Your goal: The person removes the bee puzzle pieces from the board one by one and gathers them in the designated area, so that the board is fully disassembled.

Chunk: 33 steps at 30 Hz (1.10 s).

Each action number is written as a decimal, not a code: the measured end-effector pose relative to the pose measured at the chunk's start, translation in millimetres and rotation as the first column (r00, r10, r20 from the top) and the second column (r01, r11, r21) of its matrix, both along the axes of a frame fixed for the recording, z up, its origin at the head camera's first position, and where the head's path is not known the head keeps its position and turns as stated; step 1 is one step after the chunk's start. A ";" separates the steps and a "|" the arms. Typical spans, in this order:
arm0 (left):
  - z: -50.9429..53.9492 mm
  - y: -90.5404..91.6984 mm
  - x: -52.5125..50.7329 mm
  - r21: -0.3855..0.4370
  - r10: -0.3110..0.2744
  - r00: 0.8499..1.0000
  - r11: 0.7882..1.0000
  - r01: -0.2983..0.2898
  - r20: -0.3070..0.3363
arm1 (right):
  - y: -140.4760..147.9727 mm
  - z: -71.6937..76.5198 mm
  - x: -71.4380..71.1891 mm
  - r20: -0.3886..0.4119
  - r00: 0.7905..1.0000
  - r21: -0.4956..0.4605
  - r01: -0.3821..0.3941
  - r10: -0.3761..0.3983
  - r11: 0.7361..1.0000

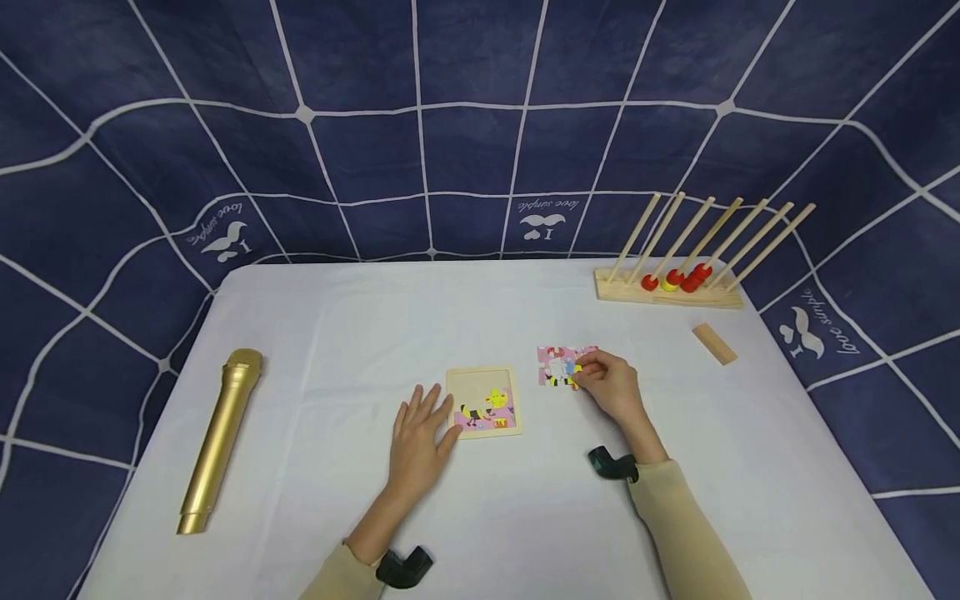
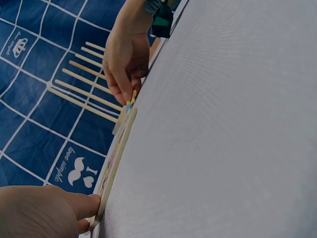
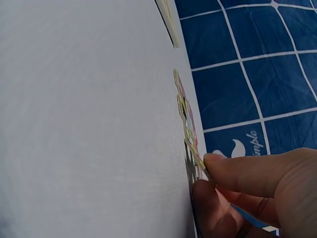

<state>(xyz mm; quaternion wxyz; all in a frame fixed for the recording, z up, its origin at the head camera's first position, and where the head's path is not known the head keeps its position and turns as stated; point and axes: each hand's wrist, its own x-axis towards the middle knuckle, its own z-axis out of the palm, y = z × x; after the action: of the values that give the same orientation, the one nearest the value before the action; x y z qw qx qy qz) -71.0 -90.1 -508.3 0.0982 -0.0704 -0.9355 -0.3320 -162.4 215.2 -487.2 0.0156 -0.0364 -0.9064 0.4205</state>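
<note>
A square wooden puzzle frame [image 1: 483, 368] lies mid-table, with yellow, black and pink pieces [image 1: 483, 417] along its lower part. My left hand [image 1: 418, 442] rests at its left edge with fingers spread, the thumb near the lower left corner. To the right of the frame lies a cluster of pink puzzle pieces [image 1: 553, 365]. At the cluster's right side my right hand [image 1: 611, 387] pinches a puzzle piece; in the right wrist view this piece [image 3: 196, 157] is tilted between thumb and fingers, above the others. In the left wrist view the left hand [image 2: 44, 210] touches the frame's edge [image 2: 115, 168].
A gold microphone [image 1: 221, 442] lies at the left. At the back right stands a wooden rack [image 1: 615, 287] of upright rods with red and yellow beads. A small wooden block [image 1: 715, 344] lies in front of it. Blue patterned cloth [image 1: 480, 150] hangs behind the table.
</note>
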 end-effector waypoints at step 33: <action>-2.7 -0.7 -0.5 -0.004 0.001 0.999 1.000 -0.001 -0.036 | -8.4 9.1 3.6 -0.126 0.992 -0.013 0.019 -0.021 1.000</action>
<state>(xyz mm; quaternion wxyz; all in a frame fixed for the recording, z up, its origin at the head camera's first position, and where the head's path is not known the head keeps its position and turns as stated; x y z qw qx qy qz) -71.5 -90.8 -511.0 0.1153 -0.0760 -0.9343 -0.3285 -158.9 206.8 -478.1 0.0767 -0.0191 -0.9008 0.4270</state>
